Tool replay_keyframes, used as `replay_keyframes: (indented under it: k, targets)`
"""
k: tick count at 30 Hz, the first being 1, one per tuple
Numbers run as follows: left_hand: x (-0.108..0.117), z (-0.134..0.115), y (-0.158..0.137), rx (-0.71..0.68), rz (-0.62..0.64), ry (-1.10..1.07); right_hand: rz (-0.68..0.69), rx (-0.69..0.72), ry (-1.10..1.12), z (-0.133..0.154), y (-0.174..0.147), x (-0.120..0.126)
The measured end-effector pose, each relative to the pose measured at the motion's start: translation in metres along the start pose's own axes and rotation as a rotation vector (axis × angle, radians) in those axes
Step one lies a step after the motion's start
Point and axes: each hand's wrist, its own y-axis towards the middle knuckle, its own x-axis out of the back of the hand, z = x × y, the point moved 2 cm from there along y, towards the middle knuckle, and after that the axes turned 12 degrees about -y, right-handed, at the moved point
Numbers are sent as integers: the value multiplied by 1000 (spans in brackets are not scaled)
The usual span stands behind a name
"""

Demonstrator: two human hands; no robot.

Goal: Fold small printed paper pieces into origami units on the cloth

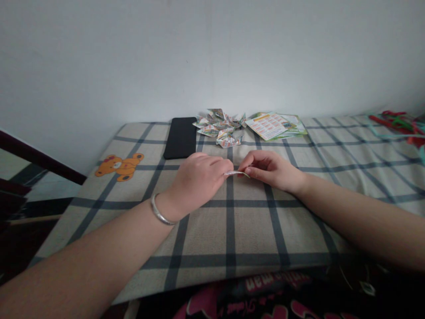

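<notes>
Paper strip [236, 173] between closed fingertips of left hand [198, 178] and right hand [270, 169].

A bed [252, 230] carries everything here, covered by a beige sheet [206, 230] with a dark grid of stripes and an orange bear print [120, 166] near its left edge. Against the wall lies a black phone [181, 137], flat on the sheet. Just beside it, to the right, sits a heap of folded paper pieces [221, 126], and next to that a small stack of printed leaflets [277, 125]. Red and green items [400, 122] lie at the far right edge, too blurred to identify.
</notes>
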Motion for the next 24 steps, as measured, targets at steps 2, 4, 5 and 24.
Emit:
replay_keyframes:
  k: [2,4,5,24]
  targets:
    - [0,2,0,26,-24,-39,-6,6,-1,0,0,0]
    - [-1,4,0,47,-30,-62,-15,12,-39,0,0,-1]
    - [-1,5,-1,53,-26,-68,-23,16,-77,0,0,-1]
    - [-8,7,0,100,45,-162,-207,81,-596,13,-5,-7]
